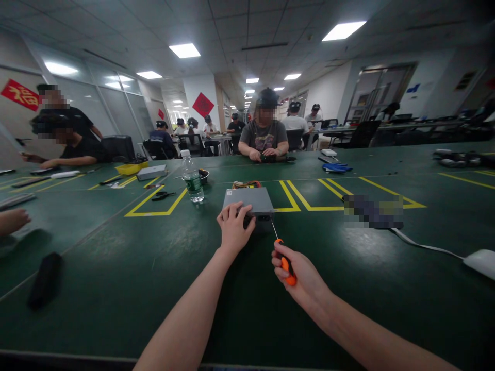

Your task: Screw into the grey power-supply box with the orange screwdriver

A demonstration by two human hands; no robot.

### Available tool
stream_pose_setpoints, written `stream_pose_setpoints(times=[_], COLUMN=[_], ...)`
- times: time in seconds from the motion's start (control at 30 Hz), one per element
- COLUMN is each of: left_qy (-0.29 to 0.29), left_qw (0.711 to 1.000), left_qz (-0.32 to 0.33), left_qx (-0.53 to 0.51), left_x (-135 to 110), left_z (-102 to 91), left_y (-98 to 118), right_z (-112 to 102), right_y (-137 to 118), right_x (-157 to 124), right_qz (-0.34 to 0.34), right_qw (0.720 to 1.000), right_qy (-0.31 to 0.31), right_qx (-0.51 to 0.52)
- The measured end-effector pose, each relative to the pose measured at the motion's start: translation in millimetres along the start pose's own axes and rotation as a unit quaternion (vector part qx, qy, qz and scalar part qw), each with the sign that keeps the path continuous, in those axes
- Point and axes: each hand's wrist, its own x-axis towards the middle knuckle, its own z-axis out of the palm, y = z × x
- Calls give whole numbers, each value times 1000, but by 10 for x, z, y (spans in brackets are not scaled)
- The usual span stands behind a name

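Observation:
A grey metal computer power supply (253, 198) lies flat on the green table, its power socket facing me and a bundle of coloured wires (247, 184) at its far side. My left hand (235, 226) grips its near left edge, fingers bent over the top and thumb at the front face. In my right hand (296, 268) is a screwdriver (286, 270) with an orange and black handle, fingers wrapped round it. The thin shaft points up and away, its tip at the lower right corner of the power supply's front. Whether the tip sits in a screw is too small to tell.
Left of the power supply stand a water bottle (193, 178) and a bowl (203, 176), with black pliers (162, 196) nearby. A power strip (373, 211) with a white cable lies right. Blue gloves (337, 168) lie farther back. A person (265, 134) works opposite; another's hand (13, 221) shows left.

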Motion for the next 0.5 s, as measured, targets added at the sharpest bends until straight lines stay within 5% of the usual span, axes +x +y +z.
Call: stream_pose_setpoints(times=[0.27,0.5], left_qy=[-7,-9], left_qw=[1000,1000], left_qz=[-2,-1], left_qx=[-1,5], left_x=[4,5], left_z=[-28,-20], left_y=[6,5], right_z=[65,-92], right_y=[-63,-3], right_x=[-37,46], right_qz=[21,-6], right_qw=[1000,1000], right_qy=[-6,8], right_qx=[-11,-12])
